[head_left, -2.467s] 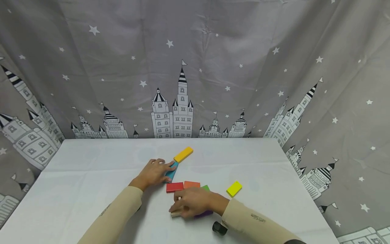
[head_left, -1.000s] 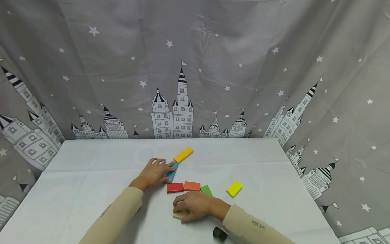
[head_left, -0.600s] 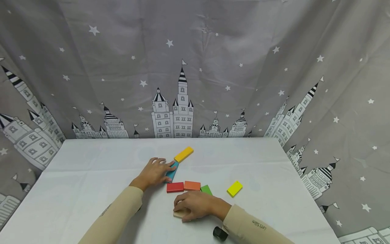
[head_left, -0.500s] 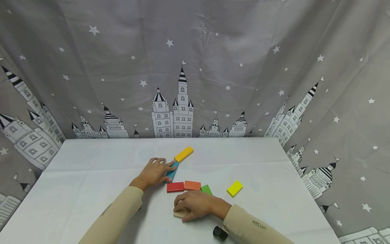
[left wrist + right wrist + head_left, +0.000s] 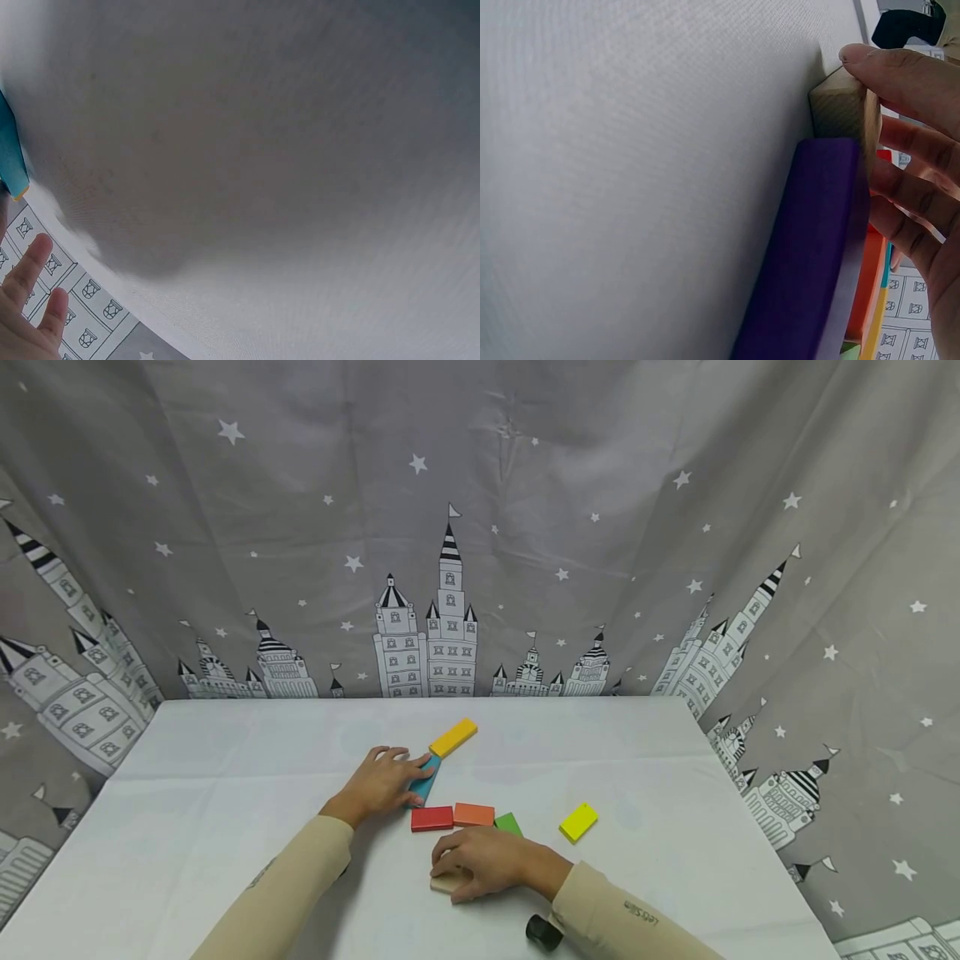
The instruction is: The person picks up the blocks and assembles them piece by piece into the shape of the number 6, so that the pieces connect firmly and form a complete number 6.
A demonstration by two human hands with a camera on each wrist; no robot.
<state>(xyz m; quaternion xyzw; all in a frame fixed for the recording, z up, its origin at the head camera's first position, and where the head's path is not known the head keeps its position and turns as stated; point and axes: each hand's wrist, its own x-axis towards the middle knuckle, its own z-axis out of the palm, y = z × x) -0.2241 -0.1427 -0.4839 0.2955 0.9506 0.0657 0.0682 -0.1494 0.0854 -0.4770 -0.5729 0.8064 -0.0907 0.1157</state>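
Observation:
My left hand has its thumb and forefinger on a blue block, and its other fingers are spread. In the left wrist view, only part of the blue block shows at the edge. My right hand pinches a plain wooden block lying on the table. In the right wrist view, the wooden block meets the end of a purple block, which the hand hides in the head view. Beyond that hand lie a red block, an orange block and a partly covered green block.
An orange-yellow block touches the blue block's far end. A bright yellow block lies alone to the right. The white-covered table ends at a grey printed curtain. A black wrist device is at the right sleeve.
Compared with 2.5 seconds ago, my right hand and the wooden block have shifted slightly right. The purple block has gone out of sight under the hand. My left hand stays on the blue block.

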